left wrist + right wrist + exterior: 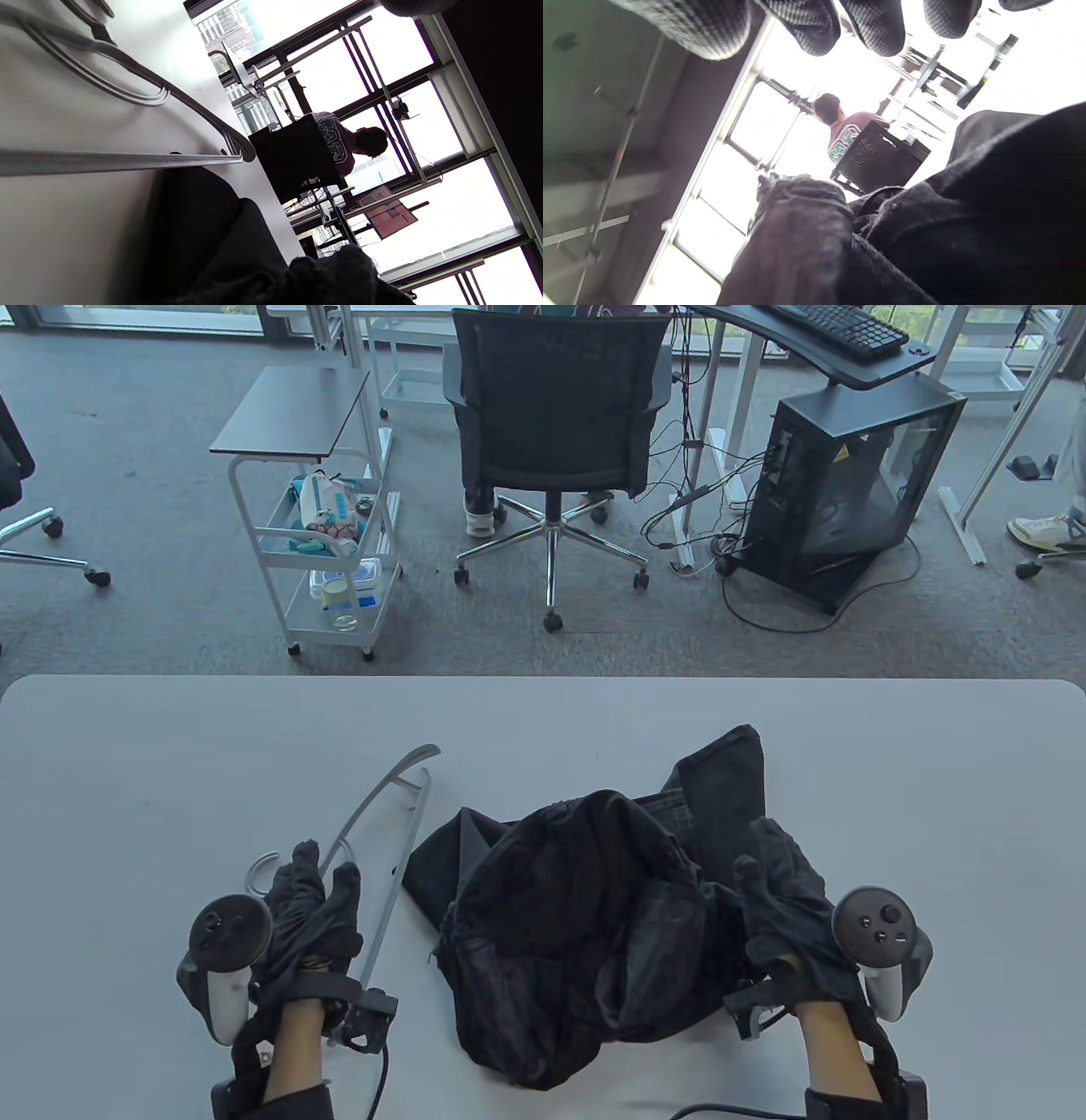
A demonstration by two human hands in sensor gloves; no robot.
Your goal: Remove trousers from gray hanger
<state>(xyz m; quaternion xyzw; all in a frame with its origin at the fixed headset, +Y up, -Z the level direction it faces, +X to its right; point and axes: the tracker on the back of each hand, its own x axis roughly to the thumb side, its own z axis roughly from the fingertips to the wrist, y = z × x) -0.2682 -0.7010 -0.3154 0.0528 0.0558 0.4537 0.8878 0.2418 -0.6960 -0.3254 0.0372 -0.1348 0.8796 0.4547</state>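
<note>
The left hand (pixel 310 912) lies on the hanger (pixel 386 848) near its hook. Its fingers (pixel 301 869) are spread fairly wide over the curved arm, resting on it rather than clearly closed round it; whether any finger curls beneath cannot be told. In the left wrist view the hanger's bar and curved arm lie flat on the desk (pixel 170 780), with dark cloth close beside them.

The right hand (pixel 785 908) rests on the right edge of the trousers (pixel 585 925). Its fingers (pixel 764 857) point away from the person, over the cloth. In the right wrist view the fingertips hang loose and apart above the fabric, so they look open; a pinch is not evident.

The trousers sit in a crumpled heap at the middle of the desk, between the two hands, one leg reaching off toward the far right. The hanger lies to the heap's left, its long axis running from the near edge away and slightly rightward. Its bar passes just beside the cloth's left edge; from above they appear separate, or barely touching.

Judging by this, the trousers seem already off the hanger. What remains likely turns on that small gap: the left hand, nearer the hanger, could draw it leftward while the right keeps the heap still.
</note>
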